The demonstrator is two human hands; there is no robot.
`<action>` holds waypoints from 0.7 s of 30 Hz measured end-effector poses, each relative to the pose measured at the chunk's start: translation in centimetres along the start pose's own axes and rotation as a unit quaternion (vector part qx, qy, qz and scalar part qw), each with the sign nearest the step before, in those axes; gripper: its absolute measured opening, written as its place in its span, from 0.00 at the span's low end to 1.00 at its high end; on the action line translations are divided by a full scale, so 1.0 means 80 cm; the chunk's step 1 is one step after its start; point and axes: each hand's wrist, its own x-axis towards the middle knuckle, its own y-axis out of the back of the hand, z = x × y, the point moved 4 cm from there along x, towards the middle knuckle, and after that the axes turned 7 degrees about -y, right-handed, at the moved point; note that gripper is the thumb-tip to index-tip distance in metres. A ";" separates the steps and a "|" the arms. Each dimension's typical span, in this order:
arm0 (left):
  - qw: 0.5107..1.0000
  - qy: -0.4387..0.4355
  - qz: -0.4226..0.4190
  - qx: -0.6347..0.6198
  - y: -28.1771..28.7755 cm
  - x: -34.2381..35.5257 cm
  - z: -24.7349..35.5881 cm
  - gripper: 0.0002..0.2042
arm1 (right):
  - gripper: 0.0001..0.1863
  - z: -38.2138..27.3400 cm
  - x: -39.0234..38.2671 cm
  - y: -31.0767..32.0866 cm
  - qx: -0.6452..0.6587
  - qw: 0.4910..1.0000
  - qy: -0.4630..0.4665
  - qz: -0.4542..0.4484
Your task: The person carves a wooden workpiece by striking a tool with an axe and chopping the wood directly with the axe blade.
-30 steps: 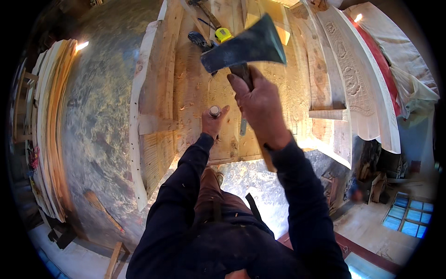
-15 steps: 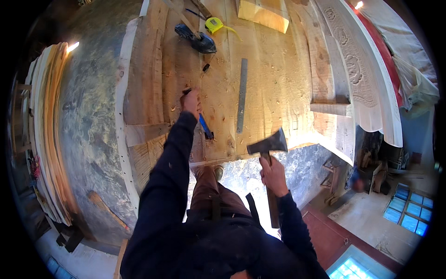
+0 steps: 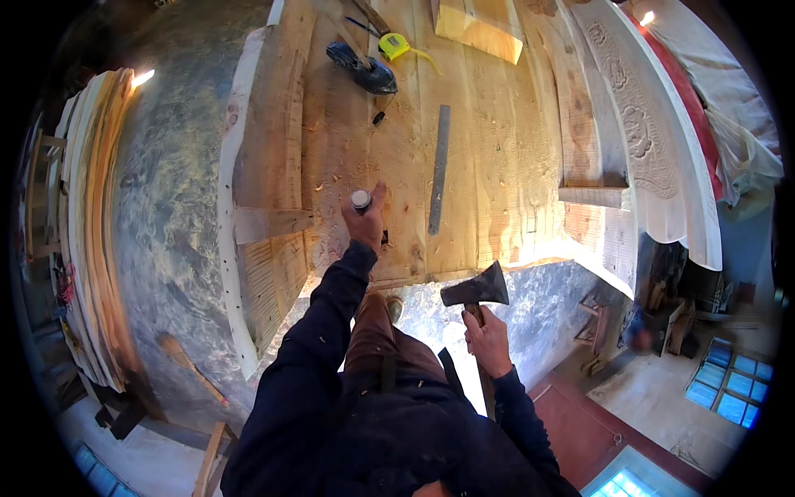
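My left hand (image 3: pixel 363 222) is closed around an upright chisel (image 3: pixel 360 199), whose round, pale handle end faces up at me. The hand hides its blade. This hand is over the near part of a plank work surface (image 3: pixel 489 166), with a small dark spot beside the wrist. To the right, my right hand (image 3: pixel 487 341) grips a hatchet (image 3: pixel 476 289) by the handle just below its dark metal head. The hatchet is held beyond the near edge of the planks. Between the hands and farther away lies a flat grey metal ruler (image 3: pixel 440 170).
A black hand plane (image 3: pixel 362 69) and a yellow tape measure (image 3: pixel 394 45) lie at the far left of the planks. Near them is a wooden block (image 3: pixel 479 31). A carved white panel (image 3: pixel 638 124) stands right. Stacked boards (image 3: pixel 95 224) and a brush (image 3: pixel 190 367) are left.
My left hand has come nearer and turned, and the chisel now points upright in it. The blue tool seen by that hand no longer shows. My right hand still holds the hatchet, slightly lower.
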 end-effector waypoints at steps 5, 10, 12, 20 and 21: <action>0.991 -0.119 -0.017 0.057 0.007 -0.034 -0.003 0.20 | 0.14 -0.097 -0.011 0.010 0.073 0.991 0.111 -0.001; 0.988 -0.138 -0.034 0.060 0.012 -0.056 0.024 0.21 | 0.10 -0.267 -0.077 0.036 0.217 0.926 0.301 0.063; 0.990 -0.137 -0.001 0.037 0.013 -0.056 0.029 0.21 | 0.09 -0.321 -0.096 0.028 0.226 0.883 0.410 0.037; 0.965 -0.230 -0.073 0.103 0.015 -0.087 0.022 0.18 | 0.13 -0.211 -0.015 -0.065 -0.250 0.872 0.418 0.043; 0.965 -0.223 -0.064 0.123 0.011 -0.063 0.028 0.18 | 0.13 -0.220 0.001 -0.062 -0.238 0.876 0.416 0.054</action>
